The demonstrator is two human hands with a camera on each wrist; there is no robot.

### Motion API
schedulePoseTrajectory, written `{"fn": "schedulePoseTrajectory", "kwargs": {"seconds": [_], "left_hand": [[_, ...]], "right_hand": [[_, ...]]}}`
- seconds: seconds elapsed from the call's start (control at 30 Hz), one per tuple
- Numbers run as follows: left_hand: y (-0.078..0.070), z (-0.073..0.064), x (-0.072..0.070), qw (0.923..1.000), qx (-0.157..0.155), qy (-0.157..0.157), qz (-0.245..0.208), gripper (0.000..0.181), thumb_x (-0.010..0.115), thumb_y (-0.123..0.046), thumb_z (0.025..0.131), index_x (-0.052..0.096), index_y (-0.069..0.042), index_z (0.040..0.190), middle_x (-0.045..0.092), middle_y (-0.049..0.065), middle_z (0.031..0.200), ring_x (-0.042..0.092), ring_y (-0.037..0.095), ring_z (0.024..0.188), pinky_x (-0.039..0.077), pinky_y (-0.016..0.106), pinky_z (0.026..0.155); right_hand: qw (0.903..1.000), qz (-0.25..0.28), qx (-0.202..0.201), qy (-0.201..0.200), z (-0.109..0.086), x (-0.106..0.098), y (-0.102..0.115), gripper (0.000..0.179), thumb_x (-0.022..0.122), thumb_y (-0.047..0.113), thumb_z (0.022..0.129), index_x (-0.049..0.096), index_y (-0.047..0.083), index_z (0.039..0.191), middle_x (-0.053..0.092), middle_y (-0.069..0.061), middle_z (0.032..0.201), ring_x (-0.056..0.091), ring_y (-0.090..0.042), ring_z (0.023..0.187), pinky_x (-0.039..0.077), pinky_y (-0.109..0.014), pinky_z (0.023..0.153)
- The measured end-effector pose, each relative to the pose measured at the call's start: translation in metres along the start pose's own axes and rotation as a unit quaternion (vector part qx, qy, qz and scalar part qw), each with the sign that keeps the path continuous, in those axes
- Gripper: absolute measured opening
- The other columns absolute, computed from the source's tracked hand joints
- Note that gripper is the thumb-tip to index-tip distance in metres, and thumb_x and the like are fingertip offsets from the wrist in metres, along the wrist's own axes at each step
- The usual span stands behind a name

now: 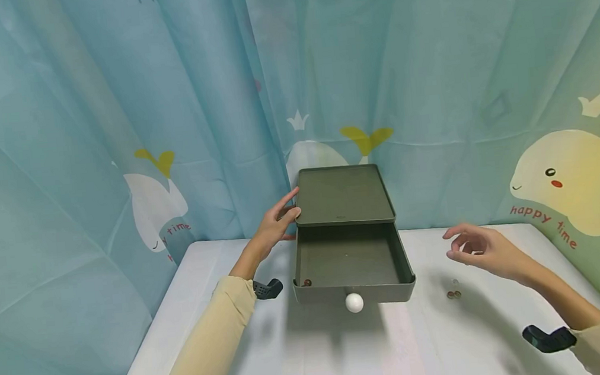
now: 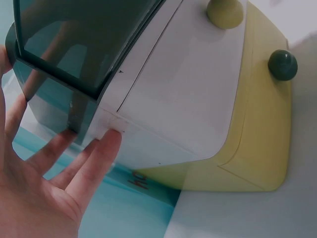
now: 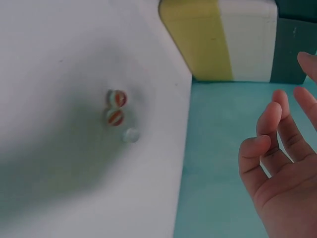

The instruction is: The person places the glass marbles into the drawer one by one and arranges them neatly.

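A drawer box [image 1: 343, 195] has its dark green top drawer [image 1: 351, 254] pulled out, with a white knob [image 1: 355, 303] on the front. One reddish marble [image 1: 307, 283] lies in the drawer's front left corner. My left hand [image 1: 270, 229] rests against the box's left side, fingers extended and spread along the wall. To the right, my right hand [image 1: 484, 249] hovers over the table with loosely bent fingers and nothing visible between them. Below it on the tabletop lie two red-striped marbles [image 3: 117, 117] and one clear marble [image 3: 131, 135], close together.
Beneath the green drawer, the left wrist view shows a white drawer [image 2: 183, 89] and a yellow drawer [image 2: 265, 124], each with a round knob. The box stands toward the back of a white table [image 1: 342, 362]. A blue-green curtain [image 1: 430, 81] with whale prints hangs behind it.
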State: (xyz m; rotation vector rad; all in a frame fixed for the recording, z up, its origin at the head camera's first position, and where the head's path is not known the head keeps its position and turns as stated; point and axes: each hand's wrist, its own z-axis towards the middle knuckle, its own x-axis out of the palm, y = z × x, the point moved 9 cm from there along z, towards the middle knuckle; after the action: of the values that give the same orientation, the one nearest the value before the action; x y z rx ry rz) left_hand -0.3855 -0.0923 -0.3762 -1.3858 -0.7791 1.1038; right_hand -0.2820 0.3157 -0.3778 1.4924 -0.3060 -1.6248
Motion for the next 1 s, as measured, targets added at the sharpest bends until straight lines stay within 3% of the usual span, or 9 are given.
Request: {"fn": "schedulePoseTrajectory", "kwargs": {"seconds": [0.37, 0.6, 0.77, 1.0], "left_hand": [[0.000, -0.001, -0.002, 0.9999, 0.005, -0.008, 0.008, 0.058, 0.058, -0.039, 0.105, 0.037, -0.040, 0.160, 0.039, 0.011, 0.161, 0.046, 0.038, 0.140, 0.053, 0.060, 0.097], [-0.001, -0.001, -0.002, 0.9999, 0.005, -0.008, 0.010, 0.059, 0.057, -0.039, 0.105, 0.036, -0.040, 0.160, 0.038, 0.010, 0.161, 0.045, 0.037, 0.140, 0.053, 0.059, 0.098], [0.000, -0.001, -0.002, 0.9999, 0.006, -0.009, 0.011, 0.058, 0.057, -0.039, 0.106, 0.037, -0.039, 0.160, 0.038, 0.012, 0.161, 0.045, 0.038, 0.140, 0.051, 0.062, 0.099], [0.001, 0.001, -0.001, 1.0000, 0.002, -0.002, 0.007, 0.061, 0.055, -0.035, 0.107, 0.031, -0.037, 0.163, 0.034, 0.013, 0.163, 0.043, 0.039, 0.141, 0.051, 0.061, 0.098]], "right_hand": [[0.9997, 0.006, 0.023, 0.006, -0.012, 0.014, -0.037, 0.029, 0.075, 0.015, 0.095, 0.065, 0.014, 0.123, 0.068, -0.001, 0.093, 0.068, -0.021, 0.078, 0.050, -0.026, 0.064], [0.9995, 0.005, 0.032, 0.007, -0.018, 0.021, -0.059, 0.031, 0.075, 0.014, 0.095, 0.065, 0.005, 0.123, 0.069, 0.000, 0.092, 0.068, -0.022, 0.077, 0.049, -0.025, 0.065], [0.9994, -0.005, 0.032, 0.011, -0.021, 0.025, -0.069, 0.031, 0.075, 0.011, 0.095, 0.066, 0.003, 0.123, 0.069, -0.002, 0.093, 0.067, -0.019, 0.076, 0.048, -0.025, 0.066], [0.9977, -0.001, 0.064, 0.022, -0.026, 0.032, -0.084, 0.031, 0.077, 0.013, 0.093, 0.068, 0.004, 0.122, 0.070, -0.004, 0.097, 0.066, -0.014, 0.076, 0.049, -0.025, 0.064]]}}
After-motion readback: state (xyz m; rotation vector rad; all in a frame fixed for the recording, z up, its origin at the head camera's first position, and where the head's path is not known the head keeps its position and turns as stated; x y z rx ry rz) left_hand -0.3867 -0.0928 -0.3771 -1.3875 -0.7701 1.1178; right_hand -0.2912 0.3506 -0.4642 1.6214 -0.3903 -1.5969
